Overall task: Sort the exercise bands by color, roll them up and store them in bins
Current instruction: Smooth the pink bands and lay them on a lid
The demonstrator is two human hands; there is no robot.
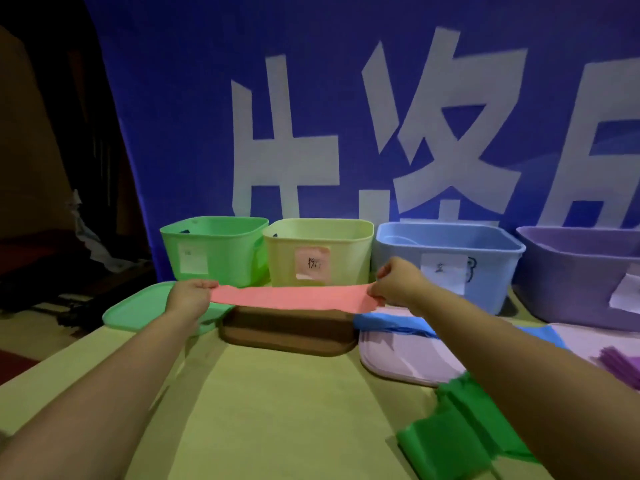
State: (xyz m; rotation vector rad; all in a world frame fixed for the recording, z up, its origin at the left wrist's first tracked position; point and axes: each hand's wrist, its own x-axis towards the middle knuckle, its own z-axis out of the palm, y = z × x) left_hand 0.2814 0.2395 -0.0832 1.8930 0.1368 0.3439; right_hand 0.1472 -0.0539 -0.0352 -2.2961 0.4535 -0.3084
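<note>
Nearest the camera, a green band (460, 434) lies crumpled on the yellow-green table (277, 410) at the lower right, unrolled and waiting its turn, with a purple band (620, 365) just past it at the right edge. Farther out, a blue band (391, 323) sprawls over a pale pink lid (408, 358), beside a brown lid (287, 334) and a green lid (138, 306), all set flat in front of the bins, likely so the bins stay open for loading.

Above the brown lid, the pink band (291, 297) is held off the table, stretched taut between both hands. Its long axis runs left to right, roughly parallel to the row of bins, its flat face tilted up toward the camera. The left hand (188, 297) grips one end with curled fingers, thumb on top; the right hand (398, 282) pinches the other end between thumb and fingertips. Pulling it straight probably smooths it ready for rolling.

Behind stand the green bin (214, 251), the yellow bin (318, 251) carrying a pink label, the blue bin (450, 265) and the purple bin (581, 271), backed by a blue banner (190, 116)
</note>
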